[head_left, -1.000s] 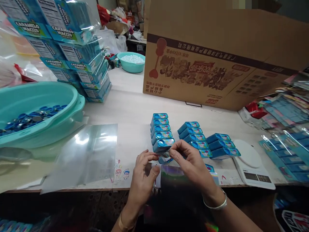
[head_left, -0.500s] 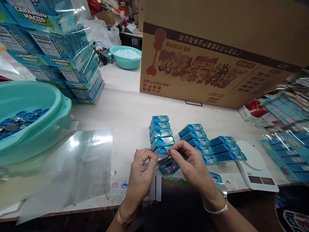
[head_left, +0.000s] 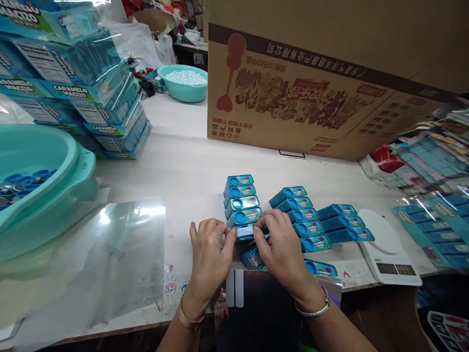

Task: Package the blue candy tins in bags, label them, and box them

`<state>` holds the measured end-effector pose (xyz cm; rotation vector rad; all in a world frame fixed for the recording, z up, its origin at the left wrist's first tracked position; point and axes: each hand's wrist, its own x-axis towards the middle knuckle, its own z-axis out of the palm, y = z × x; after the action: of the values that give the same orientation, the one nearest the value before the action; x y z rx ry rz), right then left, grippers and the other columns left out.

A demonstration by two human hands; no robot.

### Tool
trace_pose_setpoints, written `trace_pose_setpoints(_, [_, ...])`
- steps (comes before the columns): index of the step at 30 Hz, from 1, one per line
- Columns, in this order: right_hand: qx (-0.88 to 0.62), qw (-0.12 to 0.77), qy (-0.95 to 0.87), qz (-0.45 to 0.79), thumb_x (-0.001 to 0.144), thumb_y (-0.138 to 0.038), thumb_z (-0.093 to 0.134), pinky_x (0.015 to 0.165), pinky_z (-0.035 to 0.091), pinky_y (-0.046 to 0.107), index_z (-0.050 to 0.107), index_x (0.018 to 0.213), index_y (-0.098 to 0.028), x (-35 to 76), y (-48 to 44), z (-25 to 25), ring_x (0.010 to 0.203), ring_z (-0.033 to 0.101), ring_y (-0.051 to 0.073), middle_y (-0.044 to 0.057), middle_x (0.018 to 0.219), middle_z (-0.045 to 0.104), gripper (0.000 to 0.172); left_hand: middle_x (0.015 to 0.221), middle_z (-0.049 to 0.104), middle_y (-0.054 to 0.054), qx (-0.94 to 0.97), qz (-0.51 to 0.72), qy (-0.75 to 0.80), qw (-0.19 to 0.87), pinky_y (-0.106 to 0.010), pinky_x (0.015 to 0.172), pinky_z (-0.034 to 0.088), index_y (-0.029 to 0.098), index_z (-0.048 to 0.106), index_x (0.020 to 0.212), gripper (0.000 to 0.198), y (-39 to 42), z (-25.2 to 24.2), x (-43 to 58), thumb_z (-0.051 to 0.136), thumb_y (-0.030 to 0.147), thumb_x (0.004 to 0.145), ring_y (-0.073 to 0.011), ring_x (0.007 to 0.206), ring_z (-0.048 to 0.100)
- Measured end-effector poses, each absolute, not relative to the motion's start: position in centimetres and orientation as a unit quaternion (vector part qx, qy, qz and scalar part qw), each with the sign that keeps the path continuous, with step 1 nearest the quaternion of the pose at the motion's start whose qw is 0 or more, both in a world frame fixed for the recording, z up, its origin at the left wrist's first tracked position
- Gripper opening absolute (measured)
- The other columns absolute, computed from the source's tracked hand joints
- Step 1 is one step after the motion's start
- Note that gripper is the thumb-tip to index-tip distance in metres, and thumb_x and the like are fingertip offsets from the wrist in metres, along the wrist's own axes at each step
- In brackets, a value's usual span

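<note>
Between my two hands a small shiny sticker [head_left: 245, 230] lies over the top of the nearest blue tin in a column of several tins [head_left: 242, 202]. My left hand [head_left: 211, 256] pinches the sticker's left end, and my right hand [head_left: 280, 249] pinches its right end. Both hands rest close to that tin. Just below, partly hidden by my right hand, is a tilted blue tin [head_left: 251, 257]. A dark, glossy sticker sheet [head_left: 271, 305] with pale strips at its left edge lies nearest to me.
More blue tins [head_left: 304, 214] stand to the right, near a white scale [head_left: 390, 254]. A large cardboard box [head_left: 311, 98] blocks the back. At left are stacked display boxes [head_left: 88, 93], a green basin [head_left: 69, 166] and a clear plastic sheet [head_left: 124, 249]. Farther back sits a bowl [head_left: 186, 90] of white pieces.
Both hands have brought the sticker, earlier held tilted above the nearest tin, down onto its top. The view has shifted slightly.
</note>
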<state>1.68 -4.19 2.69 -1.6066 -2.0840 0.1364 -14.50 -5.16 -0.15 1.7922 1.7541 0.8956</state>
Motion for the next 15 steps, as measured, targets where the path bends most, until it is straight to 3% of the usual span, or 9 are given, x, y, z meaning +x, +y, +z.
trace_pose_setpoints(5, [-0.598,0.268,-0.752,0.079,0.090,-0.018,0.050,0.075,0.043,0.034,0.049,0.077,-0.023,1.6,-3.9,2.2,0.083,0.054,0.022,0.005,0.086,0.055,0.013,0.082,0.064,-0.002,0.637,0.338,0.633,0.282,-0.050,0.098,0.038,0.022,0.057,0.072,0.027,-4.9,-1.4,-13.8,0.046,0.030,0.095,-0.0228,0.088,0.058])
trace_pose_setpoints(8, [-0.604,0.287,-0.736,0.104,0.087,-0.018,0.053,0.075,0.046,0.035,0.051,0.088,-0.021,1.8,-3.5,2.0,0.086,0.057,0.023,0.006,0.091,0.056,0.003,0.081,0.065,-0.004,0.631,0.340,0.644,0.267,-0.048,0.091,0.042,0.022,0.057,0.072,0.026,-4.9,-2.1,-13.4,0.046,0.031,0.094,-0.0248,0.087,0.058])
trace_pose_setpoints(11, [-0.589,0.300,-0.743,0.106,0.087,-0.013,0.048,0.082,0.049,0.040,0.054,0.101,-0.018,2.3,-3.5,2.2,0.096,0.058,0.026,0.010,0.099,0.058,0.016,0.094,0.068,-0.008,0.623,0.350,0.653,0.250,-0.051,0.096,0.040,0.021,0.064,0.090,0.014,-5.4,-2.7,-13.8,0.051,0.027,0.089,-0.0287,0.098,0.059])
trace_pose_setpoints(15, [-0.547,0.343,-0.762,0.051,0.092,-0.012,0.045,0.090,0.049,0.045,0.055,0.117,-0.019,2.6,-5.6,3.9,0.107,0.056,0.028,0.013,0.111,0.058,0.028,0.116,0.068,-0.013,0.548,0.396,0.633,0.378,-0.045,0.099,0.044,0.018,0.062,0.115,0.034,-8.0,-3.1,-15.9,0.047,0.036,0.091,-0.0277,0.112,0.060])
